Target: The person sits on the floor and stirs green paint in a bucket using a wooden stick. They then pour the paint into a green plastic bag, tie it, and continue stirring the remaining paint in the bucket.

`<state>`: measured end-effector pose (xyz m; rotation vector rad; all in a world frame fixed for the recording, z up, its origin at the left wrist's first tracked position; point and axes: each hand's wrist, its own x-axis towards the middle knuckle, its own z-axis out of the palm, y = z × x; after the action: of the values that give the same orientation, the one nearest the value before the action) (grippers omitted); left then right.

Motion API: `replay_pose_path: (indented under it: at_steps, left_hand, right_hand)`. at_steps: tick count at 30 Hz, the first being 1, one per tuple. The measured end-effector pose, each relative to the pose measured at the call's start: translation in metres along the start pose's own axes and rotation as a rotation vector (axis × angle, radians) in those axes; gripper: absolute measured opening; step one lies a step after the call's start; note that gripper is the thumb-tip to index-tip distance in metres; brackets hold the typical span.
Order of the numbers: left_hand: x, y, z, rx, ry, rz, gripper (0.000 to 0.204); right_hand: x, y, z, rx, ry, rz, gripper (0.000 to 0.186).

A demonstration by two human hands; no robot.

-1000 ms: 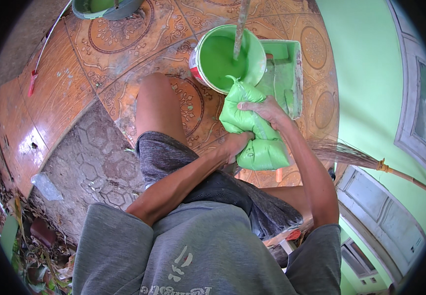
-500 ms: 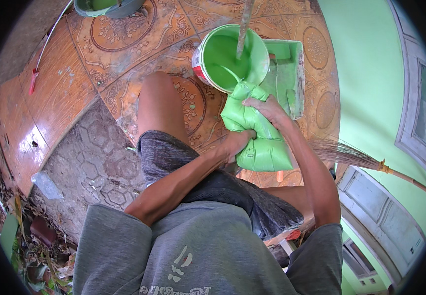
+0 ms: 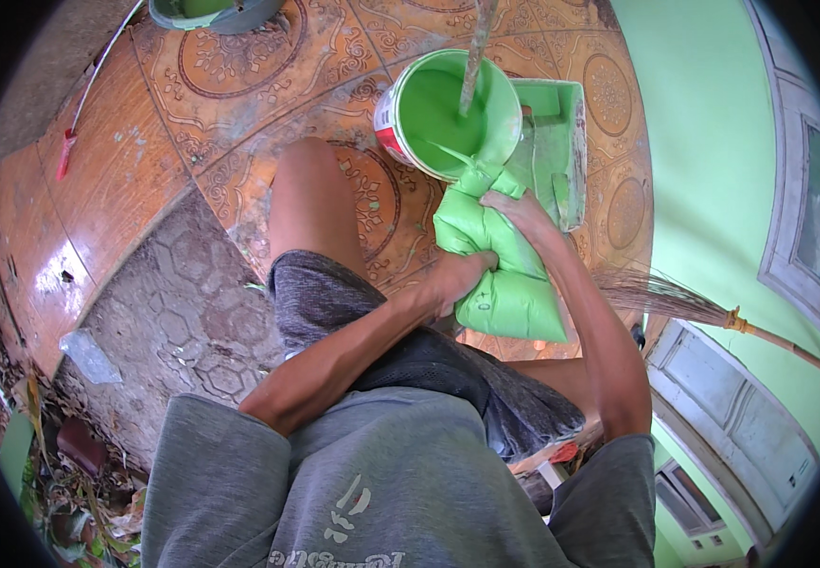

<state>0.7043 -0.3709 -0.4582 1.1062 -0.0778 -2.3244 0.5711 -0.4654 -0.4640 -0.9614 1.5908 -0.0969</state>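
Observation:
A soft, bulging green bag (image 3: 509, 303) is tilted toward a white bucket (image 3: 389, 133) of green liquid. A thin green stream runs from the bag's top end into the bucket. My left hand (image 3: 462, 276) is closed on the bag's lower left side, and my right hand (image 3: 523, 213) grips its upper right. A stained stick (image 3: 474, 66) stands in the liquid. Just right of the bucket lies a green-coated paint tray (image 3: 575, 161).
A basin (image 3: 239, 17) with green liquid sits at the top left, near a red-handled roller frame (image 3: 66, 151). A twig broom (image 3: 741, 322) leans by the green wall (image 3: 694, 114) on the right. Orange tiles border a grey paved strip (image 3: 183, 312).
The bag and both hands have shifted slightly to the right. The green stream from the bag has lengthened from a short curl and now reaches down inside the bucket.

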Motion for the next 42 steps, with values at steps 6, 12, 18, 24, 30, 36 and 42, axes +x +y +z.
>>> replay_pose_path:
  at_steps: [6, 12, 18, 24, 30, 36, 42]
  left_hand:
    - [-0.012, 0.003, 0.006, -0.114, -0.045, 0.031, 0.036]
    - [-0.025, 0.011, 0.011, -0.187, -0.029, 0.077, 0.041]
    - [-0.026, 0.007, 0.007, -0.161, 0.057, 0.279, 0.051]
    - [-0.024, 0.012, -0.001, -0.494, -0.058, 0.168, 0.046]
    - [-0.012, 0.004, 0.000, -0.451, 0.034, 0.061, 0.045]
    - [-0.009, 0.007, 0.004, -0.414, -0.018, 0.051, 0.044]
    - [-0.010, 0.013, 0.004, -0.435, -0.030, 0.049, 0.043]
  right_hand:
    - [-0.021, -0.015, -0.004, 0.016, 0.008, 0.009, 0.034]
    - [-0.037, -0.039, -0.007, 0.138, -0.042, 0.092, 0.035]
    - [-0.035, -0.066, 0.004, 0.051, -0.084, 0.076, 0.035]
    - [-0.032, -0.069, 0.006, 0.090, -0.089, 0.132, 0.043]
    - [-0.031, -0.075, 0.017, 0.083, -0.112, 0.145, 0.054]
    - [-0.021, -0.071, 0.011, 0.020, -0.105, 0.107, 0.049]
    - [-0.019, -0.076, 0.014, -0.014, -0.076, 0.108, 0.044]
